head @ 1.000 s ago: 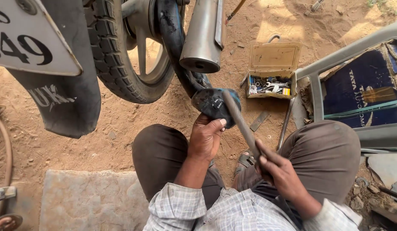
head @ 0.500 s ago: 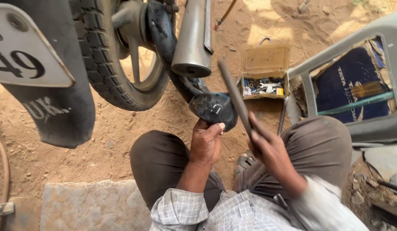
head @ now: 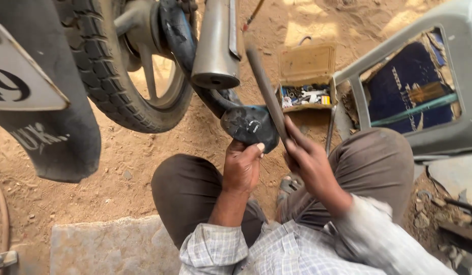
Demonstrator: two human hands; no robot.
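Left hand [head: 242, 168] grips the black inner tube [head: 248, 125], pulled from the wheel [head: 119, 76] above; right hand [head: 310, 160] grasps a flat file [head: 266, 91] against it, roughening apparently unfinished.

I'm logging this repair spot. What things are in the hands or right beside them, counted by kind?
Black rubber inner tube, in left hand: 1
Long flat metal file, in right hand: 1
Motorcycle tyre: 1
Exhaust pipe: 1
Open parts box: 1
Total: 5

White number plate [head: 22, 76] upper left, on mudguard
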